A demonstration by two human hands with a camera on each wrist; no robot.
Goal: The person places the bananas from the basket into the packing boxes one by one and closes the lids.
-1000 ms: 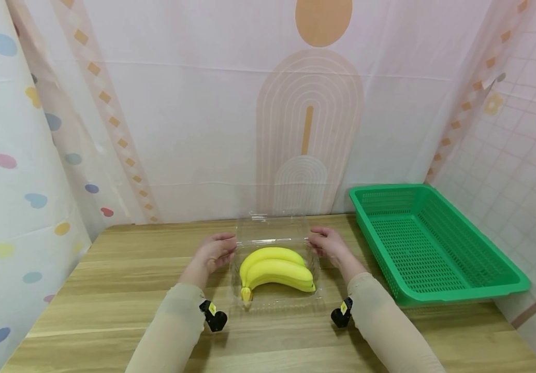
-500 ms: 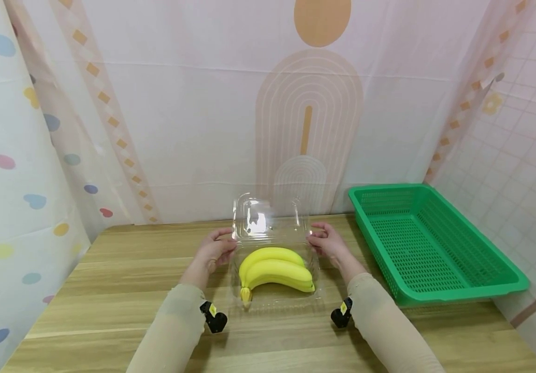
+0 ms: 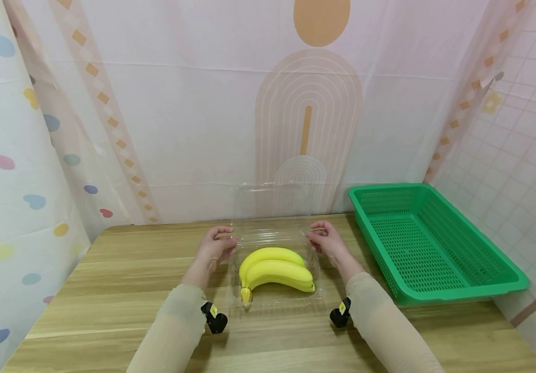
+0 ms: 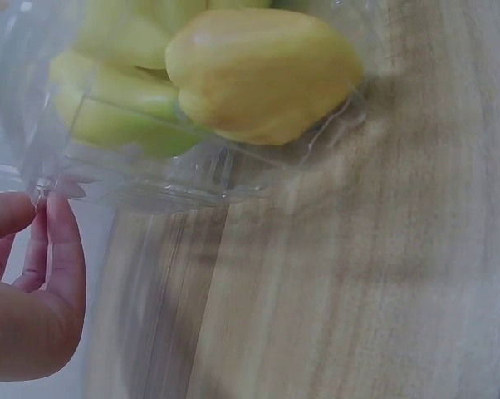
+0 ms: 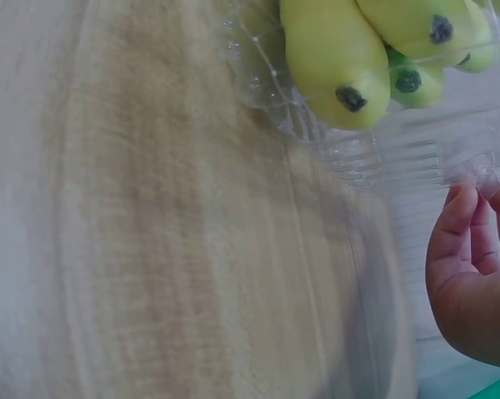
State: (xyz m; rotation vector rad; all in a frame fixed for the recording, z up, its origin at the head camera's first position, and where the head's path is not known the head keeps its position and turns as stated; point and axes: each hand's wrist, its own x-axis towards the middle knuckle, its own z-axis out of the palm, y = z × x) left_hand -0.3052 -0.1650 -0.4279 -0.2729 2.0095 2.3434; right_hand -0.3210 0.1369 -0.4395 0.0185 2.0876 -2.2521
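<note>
In the head view a bunch of yellow bananas (image 3: 274, 272) lies in a clear plastic clamshell box (image 3: 279, 306) on the wooden table. The box's clear lid (image 3: 272, 204) stands raised at the back. My left hand (image 3: 214, 246) pinches the left side of the box near the hinge, thumb against fingertips. On the other side my right hand (image 3: 328, 242) pinches the matching spot. Both wrist views show the fingertips on a thin plastic edge: left fingers (image 4: 65, 249) below the banana stem end, right fingers (image 5: 453, 220) beside the dark banana tips.
A green plastic basket (image 3: 400, 290) with slotted walls stands to the right of the box. Behind the table (image 3: 123, 290) hangs a patterned curtain (image 3: 193, 129), close to the raised lid. A small black camera sits on each wrist.
The lid has swung up, its top edge now higher against the curtain. Both hands stay nearly in place at the box's sides, and the bananas lie as before.
</note>
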